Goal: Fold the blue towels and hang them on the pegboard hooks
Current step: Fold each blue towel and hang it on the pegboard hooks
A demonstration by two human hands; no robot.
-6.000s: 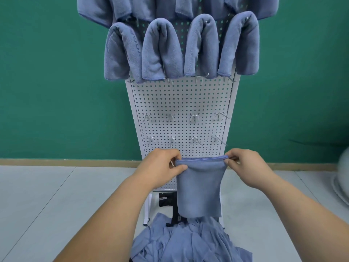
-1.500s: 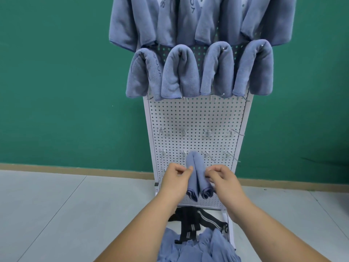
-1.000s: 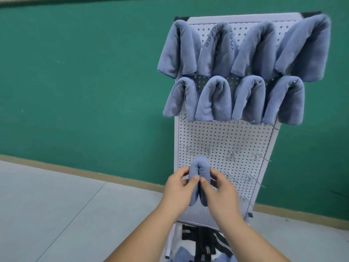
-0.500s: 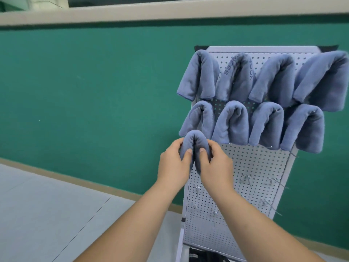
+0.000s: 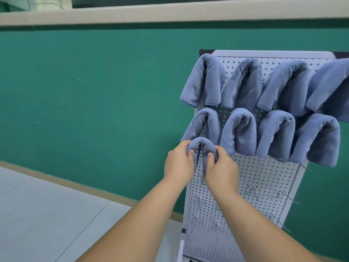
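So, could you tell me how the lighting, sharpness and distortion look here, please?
Head view: even lighting, no glare, faint shadows under the hung blue towels on the white perforated pegboard; head view: the wide lens makes the pegboard lean and taper downward; head view: left hand, right hand and the folded blue towel they grip look fairly sharp.

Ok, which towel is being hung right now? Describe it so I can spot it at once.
Find the white pegboard against the green wall, hung with two rows of blue towels. Just below the leftmost towel of the lower row is one more folded towel, arched. Unlike the rest, it is pinched between the left hand and the right hand.
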